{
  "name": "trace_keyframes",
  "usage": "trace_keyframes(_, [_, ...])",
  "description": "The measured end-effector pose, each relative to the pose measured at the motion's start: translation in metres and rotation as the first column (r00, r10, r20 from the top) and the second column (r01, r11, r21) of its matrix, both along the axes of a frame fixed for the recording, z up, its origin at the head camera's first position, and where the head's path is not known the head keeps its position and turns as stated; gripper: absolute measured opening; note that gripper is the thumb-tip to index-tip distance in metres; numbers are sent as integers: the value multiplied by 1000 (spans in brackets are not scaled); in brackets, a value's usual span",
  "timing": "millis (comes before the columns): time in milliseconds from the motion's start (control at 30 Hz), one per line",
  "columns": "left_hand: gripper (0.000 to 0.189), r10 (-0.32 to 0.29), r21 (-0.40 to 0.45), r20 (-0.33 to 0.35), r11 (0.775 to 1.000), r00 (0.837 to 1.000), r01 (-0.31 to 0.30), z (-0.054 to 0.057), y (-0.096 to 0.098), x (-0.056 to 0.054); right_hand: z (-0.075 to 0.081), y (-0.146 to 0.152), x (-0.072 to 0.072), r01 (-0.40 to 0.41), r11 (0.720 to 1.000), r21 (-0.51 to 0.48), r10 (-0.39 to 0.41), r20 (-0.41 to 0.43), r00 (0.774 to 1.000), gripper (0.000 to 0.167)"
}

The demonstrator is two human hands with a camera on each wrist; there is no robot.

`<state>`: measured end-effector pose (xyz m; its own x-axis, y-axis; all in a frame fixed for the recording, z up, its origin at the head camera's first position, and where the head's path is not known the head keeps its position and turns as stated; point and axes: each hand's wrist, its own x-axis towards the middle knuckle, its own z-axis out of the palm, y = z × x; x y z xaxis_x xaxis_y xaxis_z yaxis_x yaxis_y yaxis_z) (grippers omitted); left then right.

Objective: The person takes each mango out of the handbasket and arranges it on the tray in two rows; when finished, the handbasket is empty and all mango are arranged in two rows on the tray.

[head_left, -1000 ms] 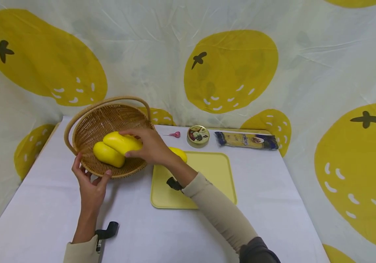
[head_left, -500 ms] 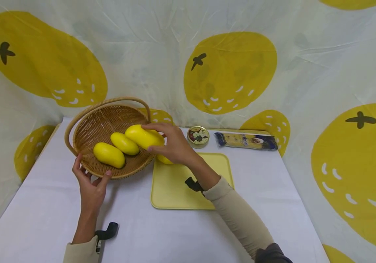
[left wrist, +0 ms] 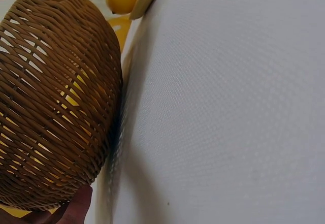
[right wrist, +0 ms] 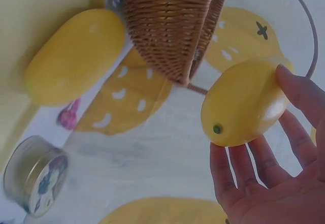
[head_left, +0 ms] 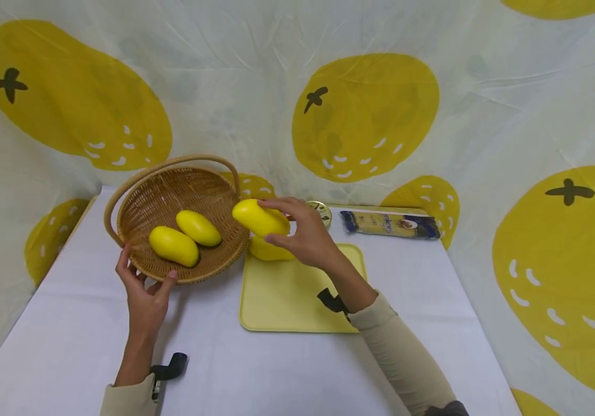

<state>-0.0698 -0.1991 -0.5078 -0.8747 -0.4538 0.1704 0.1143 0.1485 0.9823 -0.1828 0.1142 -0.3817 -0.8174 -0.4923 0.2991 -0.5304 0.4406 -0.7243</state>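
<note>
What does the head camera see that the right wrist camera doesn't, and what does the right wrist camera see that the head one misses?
Only the head view: the left hand holding the basket's edge, and the beige sleeves on both arms.

Only the right wrist view: a small pink thing and a green spot on the end of the held fruit.

Both: the right hand holding that yellow fruit, another yellow fruit on the tray, the basket, the round tin and the fruit-patterned cloth behind.

Right wrist view: basket (right wrist: 161, 23) cropped; tin's label (right wrist: 49, 183) blurred.
</note>
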Motion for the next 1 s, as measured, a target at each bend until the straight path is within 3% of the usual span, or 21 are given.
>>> trace_keyframes(400, [101,-3,27,-27,1000,1000,3,-6,0,0,-15,43,3,89,996,26,-89,14,996,65])
trace_keyframes(567, [101,-4,27,-28,1000,1000,4,-5,-2,0,-26,64,2,125,992,24,-126,66,990,65])
trace_keyframes(1000, [101,-6,21,-20,1000,1000,6,-6,-2,0,-66,105,-5,220,967,127,-236,130,963,65])
